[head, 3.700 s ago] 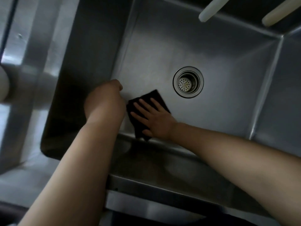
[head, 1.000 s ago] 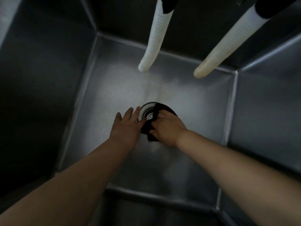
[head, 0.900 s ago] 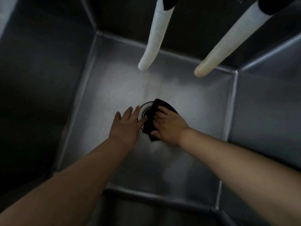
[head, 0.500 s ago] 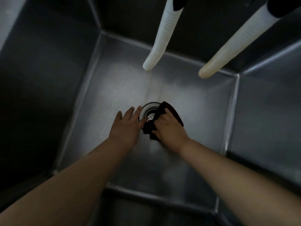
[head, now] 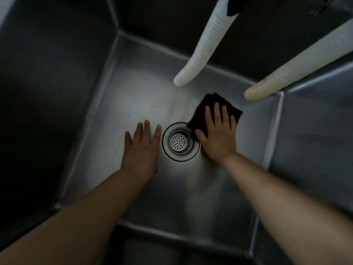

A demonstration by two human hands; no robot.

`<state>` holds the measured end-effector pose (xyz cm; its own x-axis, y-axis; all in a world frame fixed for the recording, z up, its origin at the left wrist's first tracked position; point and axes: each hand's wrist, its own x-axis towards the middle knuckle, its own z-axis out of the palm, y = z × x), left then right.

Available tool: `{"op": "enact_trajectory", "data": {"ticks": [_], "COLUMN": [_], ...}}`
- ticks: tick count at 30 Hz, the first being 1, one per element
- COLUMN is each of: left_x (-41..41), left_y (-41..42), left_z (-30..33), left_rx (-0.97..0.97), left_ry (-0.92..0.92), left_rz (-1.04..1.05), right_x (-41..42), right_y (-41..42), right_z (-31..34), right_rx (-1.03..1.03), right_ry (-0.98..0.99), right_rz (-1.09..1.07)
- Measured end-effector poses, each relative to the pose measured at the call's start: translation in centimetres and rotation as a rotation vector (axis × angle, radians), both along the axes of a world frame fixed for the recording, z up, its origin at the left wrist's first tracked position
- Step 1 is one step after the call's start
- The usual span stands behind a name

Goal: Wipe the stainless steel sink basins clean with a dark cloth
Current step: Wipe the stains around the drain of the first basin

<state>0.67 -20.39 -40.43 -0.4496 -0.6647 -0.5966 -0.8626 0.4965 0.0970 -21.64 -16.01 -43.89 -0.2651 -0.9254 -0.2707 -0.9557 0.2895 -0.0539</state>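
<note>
One drain (head: 181,141), one cloth (head: 202,109), two hoses (head: 208,44) above. Left hand (head: 142,150) flat, fingers straight, left of drain; right hand (head: 219,134) flat, seemingly pressing cloth right of drain.

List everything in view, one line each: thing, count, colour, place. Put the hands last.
sink basin: one, grey steel, fills the view.
drain strainer: one, steel, middle of the basin floor, between the hands.
hoses: two, white and cream, hanging from the top over the basin.
cloth: one, dark, on the floor just right of the drain.
left hand: one, flat on the floor left of the drain.
right hand: one, fingers spread, pressing the cloth.
</note>
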Motion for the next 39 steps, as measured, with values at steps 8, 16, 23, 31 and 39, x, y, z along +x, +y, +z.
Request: {"op": "enact_trajectory", "data": {"ticks": [8,16,23,31,39], "left_x": [0.0,-0.3,-0.1,0.3,2.1], "left_y": [0.4,0.7,0.0,0.2,-1.9], "left_z": [-0.2,0.7,0.4,0.2,2.3], "left_rx": [-0.032,-0.056,0.009,-0.024,0.103], "left_ry": [0.063,-0.031,-0.052,-0.028,0.131], "left_rz": [0.098,0.149,0.146,0.138,0.215], "right_x": [3.5,5.2,-2.1,-8.7,-2.0], "right_y": [-8.4,-14.1,-12.6,-1.2,8.6], "right_z": [-0.9,-0.7,-0.6,-0.1,0.7], "right_rx": [-0.009,-0.015,-0.038,0.066,0.148], "right_ry": [0.043,-0.008,0.058,0.101,0.106], "right_rz": [0.373,0.547,0.331,-0.072,-0.121]}}
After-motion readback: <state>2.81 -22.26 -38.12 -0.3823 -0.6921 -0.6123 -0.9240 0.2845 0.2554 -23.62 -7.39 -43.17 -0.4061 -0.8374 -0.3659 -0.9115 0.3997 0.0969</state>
